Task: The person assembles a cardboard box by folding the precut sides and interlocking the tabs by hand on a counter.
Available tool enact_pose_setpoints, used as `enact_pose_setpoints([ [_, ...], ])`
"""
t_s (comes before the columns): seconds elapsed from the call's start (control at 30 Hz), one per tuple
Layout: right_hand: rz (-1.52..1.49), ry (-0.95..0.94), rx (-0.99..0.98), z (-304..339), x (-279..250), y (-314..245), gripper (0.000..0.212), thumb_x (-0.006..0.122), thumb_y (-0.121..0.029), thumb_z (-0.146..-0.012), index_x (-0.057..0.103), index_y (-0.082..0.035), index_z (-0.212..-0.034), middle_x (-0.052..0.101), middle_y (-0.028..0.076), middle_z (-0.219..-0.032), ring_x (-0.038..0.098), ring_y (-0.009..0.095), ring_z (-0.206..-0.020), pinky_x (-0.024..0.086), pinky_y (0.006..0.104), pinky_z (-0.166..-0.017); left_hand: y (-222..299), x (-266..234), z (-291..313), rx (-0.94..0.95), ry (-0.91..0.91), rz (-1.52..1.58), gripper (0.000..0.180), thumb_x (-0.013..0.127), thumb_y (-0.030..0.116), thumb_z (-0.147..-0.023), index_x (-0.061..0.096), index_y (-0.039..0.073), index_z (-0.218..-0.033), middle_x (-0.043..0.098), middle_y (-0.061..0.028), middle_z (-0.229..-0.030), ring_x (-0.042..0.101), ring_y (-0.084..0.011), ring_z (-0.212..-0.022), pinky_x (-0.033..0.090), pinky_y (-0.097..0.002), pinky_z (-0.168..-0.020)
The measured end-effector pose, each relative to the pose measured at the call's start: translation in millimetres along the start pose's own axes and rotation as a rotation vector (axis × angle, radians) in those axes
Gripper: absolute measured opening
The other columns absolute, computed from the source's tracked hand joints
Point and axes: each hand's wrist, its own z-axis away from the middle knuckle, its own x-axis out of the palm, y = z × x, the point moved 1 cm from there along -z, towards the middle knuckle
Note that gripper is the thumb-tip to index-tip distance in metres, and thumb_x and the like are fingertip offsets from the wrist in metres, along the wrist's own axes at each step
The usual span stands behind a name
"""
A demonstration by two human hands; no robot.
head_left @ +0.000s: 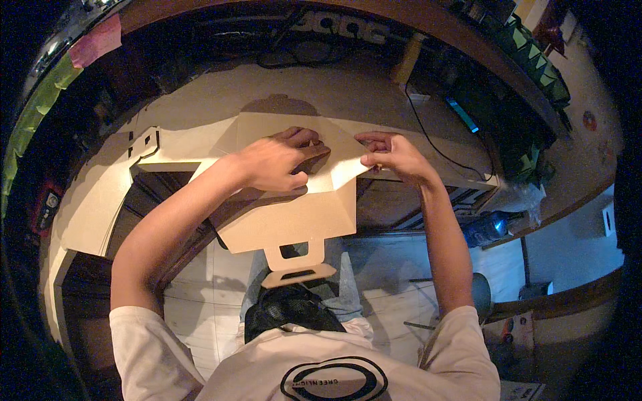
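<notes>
A partly folded tan cardboard carton (291, 219) lies on the table in front of me, its near panel reaching past the table edge. A handle tab with a cut-out (314, 252) sticks out toward my body. My left hand (277, 162) rests palm down on the carton's middle, thumb apart from the bent fingers, holding nothing. At the carton's right side, my right hand (394, 159) pinches the edge of a raised side flap (347, 170) between thumb and fingers. The fold lines under my left hand are partly hidden.
Flat cardboard blanks (90, 200) lie at the left, hanging over the table edge. A phone with a lit screen (461, 115) and a black cable (431, 144) are at the right. A blue bottle (493, 227) stands farther right. Dark cables and items line the back.
</notes>
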Motion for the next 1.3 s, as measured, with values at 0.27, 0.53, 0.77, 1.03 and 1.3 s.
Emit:
enact_pose_setpoints([
  [0.27,0.129,-0.152,0.069,-19.6,4.1,-14.2,0.03,0.078,-0.023,-0.086,0.069,0.001,-0.101,0.067,-0.001,-0.078,0.057,0.007,-0.065,0.041,0.0248,-0.053,-8.2,0.0,-0.7,0.06,0.022,-0.029,0.068,0.054,0.028,-0.083,0.048,0.009,-0.148,0.046,-0.0191,-0.148,0.045,-0.0378,-0.138,0.045,-0.0464,-0.111],
  [0.53,0.197,0.084,-0.068,-27.9,12.4,16.7,0.027,0.079,-0.022,-0.086,0.068,-0.001,-0.099,0.065,-0.001,-0.078,0.054,0.005,-0.065,0.042,0.0247,-0.056,-26.6,-10.8,-15.5,0.025,-0.096,-0.011,0.061,0.058,0.032,-0.092,0.048,0.015,-0.15,0.049,-0.0171,-0.152,0.044,-0.0369,-0.141,0.039,-0.0451,-0.117],
  [0.77,0.255,0.159,-0.17,-50.2,16.2,15.8,0.031,0.081,-0.026,-0.085,0.068,-0.002,-0.1,0.063,-0.002,-0.076,0.054,0.005,-0.065,0.04,0.0244,-0.056,-50.5,-0.5,-23.8,0.151,0.067,-0.241,0.062,0.06,0.025,-0.089,0.049,0.015,-0.149,0.049,-0.0153,-0.152,0.051,-0.038,-0.135,0.046,-0.0454,-0.11],
  [1.03,0.126,-0.12,0.124,-58.8,-0.6,-13.5,0.041,0.084,-0.034,-0.082,0.073,-0.004,-0.107,0.065,-0.003,-0.075,0.05,0.004,-0.056,0.034,0.0245,-0.047,-44.1,18.4,-18.7,0.204,0.304,-0.197,0.047,0.06,0.022,-0.091,0.058,0.014,-0.137,0.059,-0.0132,-0.133,0.058,-0.0375,-0.121,0.05,-0.0471,-0.103],
  [1.3,0.284,0.0,-0.126,-44.5,11.4,4.5,0.036,0.08,-0.024,-0.084,0.074,-0.002,-0.112,0.063,-0.002,-0.075,0.046,0.006,-0.061,0.038,0.0248,-0.054,-44.9,16.2,-15.9,0.199,0.306,-0.214,0.046,0.061,0.022,-0.09,0.061,0.014,-0.135,0.059,-0.0136,-0.131,0.056,-0.0365,-0.12,0.047,-0.0468,-0.104],
])
